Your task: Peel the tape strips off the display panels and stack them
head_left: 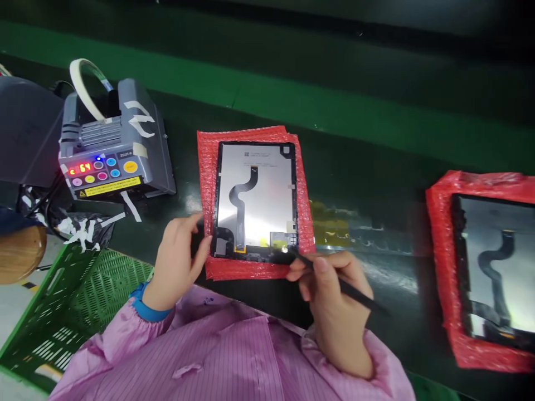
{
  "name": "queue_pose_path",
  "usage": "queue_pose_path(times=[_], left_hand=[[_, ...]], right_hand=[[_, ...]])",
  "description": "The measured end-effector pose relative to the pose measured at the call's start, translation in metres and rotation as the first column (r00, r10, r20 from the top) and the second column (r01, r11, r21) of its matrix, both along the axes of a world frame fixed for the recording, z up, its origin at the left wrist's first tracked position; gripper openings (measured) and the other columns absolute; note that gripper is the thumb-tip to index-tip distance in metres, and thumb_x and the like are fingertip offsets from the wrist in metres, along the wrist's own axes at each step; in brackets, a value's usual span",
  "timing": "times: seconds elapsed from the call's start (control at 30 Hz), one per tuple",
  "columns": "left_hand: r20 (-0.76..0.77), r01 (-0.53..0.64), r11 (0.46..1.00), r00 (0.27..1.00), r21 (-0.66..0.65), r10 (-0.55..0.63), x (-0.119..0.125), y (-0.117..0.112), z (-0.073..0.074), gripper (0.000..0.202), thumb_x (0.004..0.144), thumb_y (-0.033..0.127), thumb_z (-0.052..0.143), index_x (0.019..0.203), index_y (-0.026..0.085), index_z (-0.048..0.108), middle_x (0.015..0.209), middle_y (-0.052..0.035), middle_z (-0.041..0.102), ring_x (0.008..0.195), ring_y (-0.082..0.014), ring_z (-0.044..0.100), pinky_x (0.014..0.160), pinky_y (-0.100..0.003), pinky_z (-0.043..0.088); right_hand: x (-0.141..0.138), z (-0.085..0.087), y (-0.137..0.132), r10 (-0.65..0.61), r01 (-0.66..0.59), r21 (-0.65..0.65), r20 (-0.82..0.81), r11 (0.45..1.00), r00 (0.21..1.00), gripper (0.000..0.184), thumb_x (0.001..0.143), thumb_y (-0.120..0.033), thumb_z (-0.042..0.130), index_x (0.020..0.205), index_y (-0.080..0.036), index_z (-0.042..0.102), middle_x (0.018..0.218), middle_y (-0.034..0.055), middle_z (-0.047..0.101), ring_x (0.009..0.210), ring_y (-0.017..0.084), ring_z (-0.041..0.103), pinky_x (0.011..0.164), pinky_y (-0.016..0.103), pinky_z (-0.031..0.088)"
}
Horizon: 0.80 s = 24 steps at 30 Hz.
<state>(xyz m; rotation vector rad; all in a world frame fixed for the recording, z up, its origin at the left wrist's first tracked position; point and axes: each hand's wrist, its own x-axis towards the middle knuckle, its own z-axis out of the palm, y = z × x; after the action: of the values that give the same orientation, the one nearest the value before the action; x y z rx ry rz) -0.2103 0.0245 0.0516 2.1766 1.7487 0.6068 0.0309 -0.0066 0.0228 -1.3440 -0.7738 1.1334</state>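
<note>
A tablet screen assembly (267,206) lies back side up on red bubble wrap (204,184), showing a silver panel in a black frame. A curved dark flex cable (239,209) runs down its back to a gold connector near the lower edge. My left hand (179,253) is at the left edge of the screen and wrap, thumb and fingers apart, holding nothing. In my right hand (338,289) is a slim black pointed tool (359,298), pinched between thumb and fingers. Its tip reaches the screen's lower right corner; whether it touches there I cannot tell.
A grey tape dispenser (146,145) with a lit red display stands at the left, tape scraps (83,234) below it. A green plastic crate (83,301) sits at lower left. Another screen (485,267) on red wrap lies at right. Yellowish film strips (330,225) lie between.
</note>
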Motion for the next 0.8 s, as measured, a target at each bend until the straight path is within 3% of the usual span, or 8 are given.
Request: queue_pose_path(times=[0.13, 0.3, 0.53, 0.8], left_hand=[[0.128, 0.083, 0.996, 0.989, -0.015, -0.08, 0.011, -0.007, -0.004, 0.036, 0.1, 0.017, 0.051, 0.135, 0.016, 0.045, 0.117, -0.0122, 0.057, 0.11, -0.0221, 0.059, 0.094, -0.036, 0.054], [0.214, 0.137, 0.988, 0.97, -0.067, -0.12, 0.016, -0.014, -0.01, 0.035, 0.099, 0.013, 0.052, 0.134, 0.014, 0.046, 0.118, -0.0127, 0.058, 0.112, -0.0207, 0.059, 0.096, -0.034, 0.054], [0.109, 0.197, 0.977, 0.973, 0.076, -0.204, 0.012, -0.01, -0.01, 0.034, 0.098, 0.013, 0.054, 0.131, 0.016, 0.05, 0.114, -0.0114, 0.064, 0.109, -0.0252, 0.056, 0.098, -0.044, 0.05], [0.095, 0.264, 0.962, 0.958, 0.069, -0.27, 0.011, -0.012, -0.013, 0.035, 0.098, 0.018, 0.058, 0.133, 0.017, 0.054, 0.121, -0.0097, 0.07, 0.113, -0.0268, 0.051, 0.1, -0.042, 0.045]], right_hand=[[-0.03, 0.003, -0.008, 0.087, -0.087, -0.005, 0.001, 0.996, 0.996, 0.025, 0.096, -0.037, 0.068, 0.079, -0.021, 0.06, 0.07, 0.001, 0.074, 0.044, 0.011, 0.062, 0.034, 0.017, 0.042], [-0.04, 0.005, -0.005, 0.117, -0.115, -0.029, 0.062, 0.993, 0.991, 0.027, 0.096, -0.038, 0.067, 0.077, -0.02, 0.058, 0.069, 0.0022, 0.074, 0.043, 0.011, 0.061, 0.036, 0.018, 0.045], [-0.043, 0.002, -0.009, 0.117, -0.114, -0.044, 0.072, 0.992, 0.99, 0.023, 0.098, -0.032, 0.066, 0.079, -0.02, 0.059, 0.067, 0.0, 0.074, 0.038, 0.007, 0.056, 0.038, 0.017, 0.046], [-0.043, 0.001, -0.009, 0.131, -0.127, -0.035, 0.13, 0.991, 0.983, 0.023, 0.098, -0.03, 0.065, 0.078, -0.02, 0.059, 0.065, -0.0011, 0.073, 0.046, 0.009, 0.063, 0.042, 0.016, 0.046]])
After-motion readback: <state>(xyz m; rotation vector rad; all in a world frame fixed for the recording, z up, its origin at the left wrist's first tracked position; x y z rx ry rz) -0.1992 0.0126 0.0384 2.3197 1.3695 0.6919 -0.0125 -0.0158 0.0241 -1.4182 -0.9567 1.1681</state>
